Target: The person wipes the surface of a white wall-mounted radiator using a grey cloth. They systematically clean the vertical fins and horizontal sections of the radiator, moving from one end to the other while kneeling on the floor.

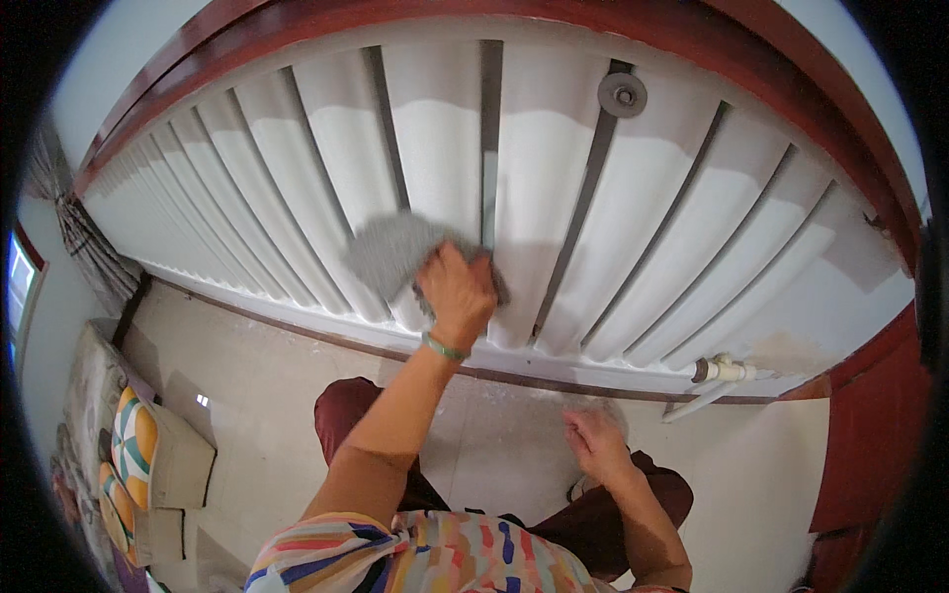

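My left hand (458, 287), with a green bangle (443, 347) at the wrist, grips a bunched grey cloth (393, 252). The cloth is blurred and lies over the lower front of a white column radiator (434, 141). Part of it sticks out to the right below my fingers, and my palm side is hidden. Over by my right knee, my right hand (599, 447) is loosely curled, and nothing shows in it. A round metal disc with a central bolt (623, 95) sits high on the radiator.
A dark red wooden sill (519, 16) overhangs the radiator. Low on the right is a pipe valve (723, 369), beside red wooden furniture (864, 422). On the left stand beige storage boxes (182, 463) with patterned round tops (135, 441) and a tied-back grey curtain (78, 230). Light floor (259, 415) lies below.
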`<control>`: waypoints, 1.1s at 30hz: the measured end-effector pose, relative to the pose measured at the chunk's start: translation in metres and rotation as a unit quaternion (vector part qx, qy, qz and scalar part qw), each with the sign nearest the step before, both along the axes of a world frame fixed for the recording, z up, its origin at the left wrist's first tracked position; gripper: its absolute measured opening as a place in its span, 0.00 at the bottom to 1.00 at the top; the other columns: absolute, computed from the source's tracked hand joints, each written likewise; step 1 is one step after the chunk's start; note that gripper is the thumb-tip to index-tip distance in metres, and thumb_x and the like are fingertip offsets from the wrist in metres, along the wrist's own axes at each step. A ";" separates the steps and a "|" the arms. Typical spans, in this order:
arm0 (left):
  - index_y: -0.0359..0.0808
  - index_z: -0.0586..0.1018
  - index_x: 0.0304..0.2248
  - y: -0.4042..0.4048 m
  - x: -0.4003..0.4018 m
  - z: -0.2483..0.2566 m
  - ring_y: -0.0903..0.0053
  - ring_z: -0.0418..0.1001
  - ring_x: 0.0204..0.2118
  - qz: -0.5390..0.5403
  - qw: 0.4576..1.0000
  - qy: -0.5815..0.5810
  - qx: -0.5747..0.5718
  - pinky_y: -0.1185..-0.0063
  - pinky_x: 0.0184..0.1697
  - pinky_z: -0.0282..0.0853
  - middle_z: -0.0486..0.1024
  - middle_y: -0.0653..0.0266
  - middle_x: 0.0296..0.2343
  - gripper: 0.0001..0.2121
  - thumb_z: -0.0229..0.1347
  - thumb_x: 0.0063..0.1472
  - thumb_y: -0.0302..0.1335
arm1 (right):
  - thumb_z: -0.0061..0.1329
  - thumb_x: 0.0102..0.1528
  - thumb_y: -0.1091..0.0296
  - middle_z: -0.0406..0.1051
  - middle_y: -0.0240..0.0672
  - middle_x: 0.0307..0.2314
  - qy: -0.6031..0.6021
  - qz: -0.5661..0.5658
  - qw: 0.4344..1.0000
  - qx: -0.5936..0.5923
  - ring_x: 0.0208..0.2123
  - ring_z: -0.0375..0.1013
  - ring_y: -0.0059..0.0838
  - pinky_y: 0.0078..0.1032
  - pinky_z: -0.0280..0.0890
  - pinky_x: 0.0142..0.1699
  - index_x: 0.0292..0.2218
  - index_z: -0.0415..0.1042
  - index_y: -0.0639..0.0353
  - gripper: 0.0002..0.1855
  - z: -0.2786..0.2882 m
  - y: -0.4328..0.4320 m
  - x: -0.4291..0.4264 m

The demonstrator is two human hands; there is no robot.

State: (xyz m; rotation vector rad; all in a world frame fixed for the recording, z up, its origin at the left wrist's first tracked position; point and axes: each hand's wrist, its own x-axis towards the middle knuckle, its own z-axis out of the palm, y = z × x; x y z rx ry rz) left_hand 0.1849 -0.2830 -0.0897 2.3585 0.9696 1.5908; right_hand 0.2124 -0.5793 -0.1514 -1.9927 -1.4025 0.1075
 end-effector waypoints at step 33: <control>0.28 0.57 0.56 0.021 0.008 0.171 0.44 0.53 0.53 0.015 0.942 -0.116 0.316 0.55 0.55 0.49 0.52 0.39 0.53 0.31 0.51 0.54 0.30 | 0.49 0.49 0.72 0.70 0.48 0.28 -0.013 0.025 0.990 -0.139 0.31 0.70 0.51 0.40 0.66 0.37 0.39 0.70 0.61 0.13 -0.058 -0.006 0.001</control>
